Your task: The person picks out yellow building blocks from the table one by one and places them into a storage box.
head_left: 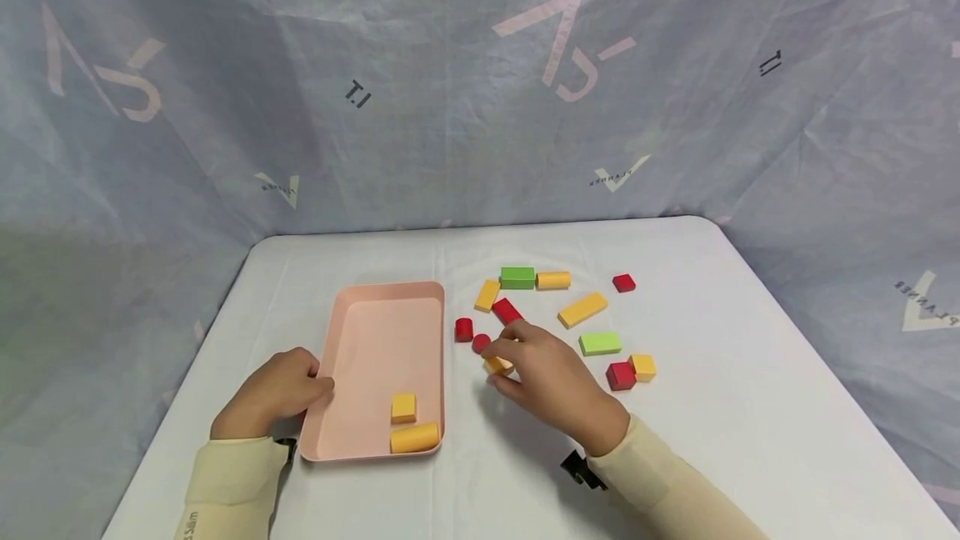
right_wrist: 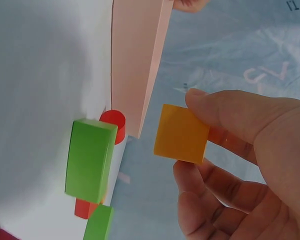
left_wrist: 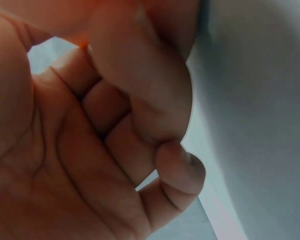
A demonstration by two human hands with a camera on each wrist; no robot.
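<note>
A pink tray (head_left: pixel 382 340) lies on the left of the table. My left hand (head_left: pixel 281 390) grips its left rim, thumb over the edge; the left wrist view shows the curled fingers (left_wrist: pixel 155 95) close up. Inside the tray, near its front right corner, are a yellow cube (head_left: pixel 403 408) and a yellow cylinder (head_left: pixel 415 438). Right of the tray, my right hand (head_left: pixel 551 377) pinches a yellow block (right_wrist: pixel 181 134) between thumb and fingertips. Just beyond that hand are a red round block (head_left: pixel 482 343), a red cylinder (head_left: pixel 464 330) and a red flat block (head_left: pixel 507 312).
Farther back stand a green block (head_left: pixel 517 277), a yellow cylinder (head_left: pixel 553 280) and a yellow bar (head_left: pixel 582 310). To the right lie a light green block (head_left: pixel 600 344), a red cube (head_left: pixel 621 376) touching a yellow cube (head_left: pixel 642 367), and a small red block (head_left: pixel 624 282). Grey cloth (head_left: pixel 450 90) hangs behind.
</note>
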